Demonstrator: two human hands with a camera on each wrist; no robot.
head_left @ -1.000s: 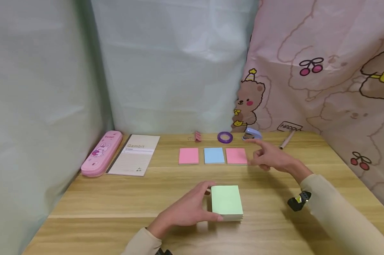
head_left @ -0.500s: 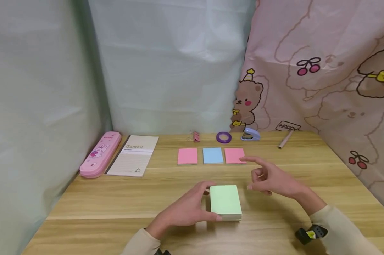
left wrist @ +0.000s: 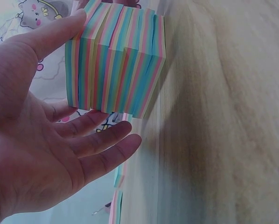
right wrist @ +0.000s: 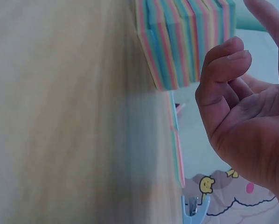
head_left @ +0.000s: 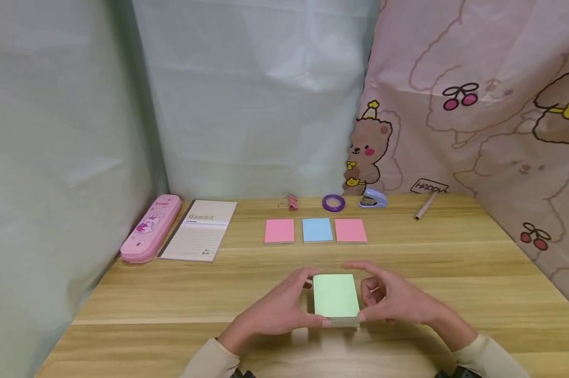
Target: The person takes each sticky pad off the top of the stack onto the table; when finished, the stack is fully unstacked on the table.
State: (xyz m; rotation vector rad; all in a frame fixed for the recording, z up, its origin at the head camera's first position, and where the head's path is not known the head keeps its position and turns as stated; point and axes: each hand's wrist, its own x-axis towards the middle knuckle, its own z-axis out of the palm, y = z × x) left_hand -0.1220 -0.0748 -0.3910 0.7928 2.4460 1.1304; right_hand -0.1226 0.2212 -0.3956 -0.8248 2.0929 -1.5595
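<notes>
From the head view, a thick pad of notes (head_left: 335,300) with a green top sheet is seen on the table (head_left: 171,294), its long axis running away from the person. It lies between the two grips: the left hand (head_left: 277,310) is curled against its left side, and the right hand (head_left: 392,302) is held just beside its right edge, fingers bent, thumb near the front corner. Both are about equally near. Beyond, three thin pads (head_left: 316,230) are laid in a row.

In the left wrist view, the thumb (left wrist: 55,32) is seen touching the striped pad (left wrist: 116,60); the fingers are spread, not clamped.

In the right wrist view, the fingers (right wrist: 223,70) are curled just beside the pad (right wrist: 186,37); contact cannot be told. No containers are seen open.
</notes>
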